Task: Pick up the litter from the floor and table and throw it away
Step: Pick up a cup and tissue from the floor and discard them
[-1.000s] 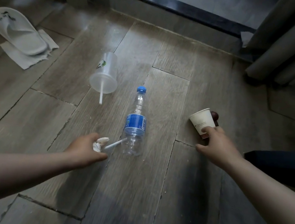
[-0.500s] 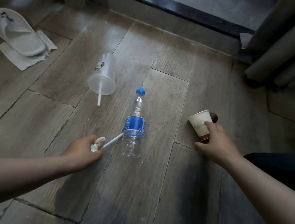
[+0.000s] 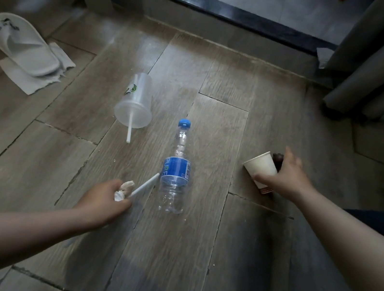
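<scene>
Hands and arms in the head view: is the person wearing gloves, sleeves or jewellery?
No. The left hand and right hand are bare, with no gloves, rings or watch showing. The left forearm and right forearm are uncovered as far as the picture reaches; no sleeves.

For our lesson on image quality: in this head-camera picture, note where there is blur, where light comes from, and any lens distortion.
Head view: the right hand at the paper cup is motion-blurred, the water bottle and left hand sharp; head view: daylight enters at the top, arms cast soft shadows on the floor, corners dim; head view: floorboard lines splay outward.
</scene>
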Available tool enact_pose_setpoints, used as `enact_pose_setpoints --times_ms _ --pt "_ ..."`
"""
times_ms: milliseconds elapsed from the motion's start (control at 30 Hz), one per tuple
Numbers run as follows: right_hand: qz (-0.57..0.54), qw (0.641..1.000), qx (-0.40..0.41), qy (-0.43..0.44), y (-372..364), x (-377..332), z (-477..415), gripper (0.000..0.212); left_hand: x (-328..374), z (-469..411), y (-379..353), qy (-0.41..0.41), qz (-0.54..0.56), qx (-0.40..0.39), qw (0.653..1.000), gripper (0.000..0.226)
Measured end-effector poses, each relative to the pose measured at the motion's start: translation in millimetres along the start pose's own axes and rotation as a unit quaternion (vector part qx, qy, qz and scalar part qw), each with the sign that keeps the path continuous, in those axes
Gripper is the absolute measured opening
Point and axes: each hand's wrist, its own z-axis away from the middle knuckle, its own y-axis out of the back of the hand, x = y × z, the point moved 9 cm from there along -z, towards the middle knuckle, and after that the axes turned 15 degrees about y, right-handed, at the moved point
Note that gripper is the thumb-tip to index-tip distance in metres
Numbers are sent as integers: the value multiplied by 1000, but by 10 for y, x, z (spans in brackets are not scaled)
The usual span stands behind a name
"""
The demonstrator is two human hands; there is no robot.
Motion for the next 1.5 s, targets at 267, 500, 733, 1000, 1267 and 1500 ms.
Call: enact_pose_setpoints --times_ms 267,500,733,1000,1267,1500 --pt "-23 1000 -13 -16 -205 77 -184 123 74 -110 193 1 35 28 999 9" --pt "-1 1000 -12 4 -465 -9 -62 99 54 -134 238 6 49 34 998 13" --pt "5 1000 -21 9 -564 -147 92 90 86 -105 252 18 66 31 997 14" --pt "16 996 -65 60 -681 -503 404 72 -12 59 197 10 98 -2 995 6" --pt "-151 987 -43 41 -529 -762 767 58 108 195 308 -3 161 -22 987 4" --pt "-268 963 -14 -14 -418 -711 942 52 474 163 403 -20 178 -32 983 11"
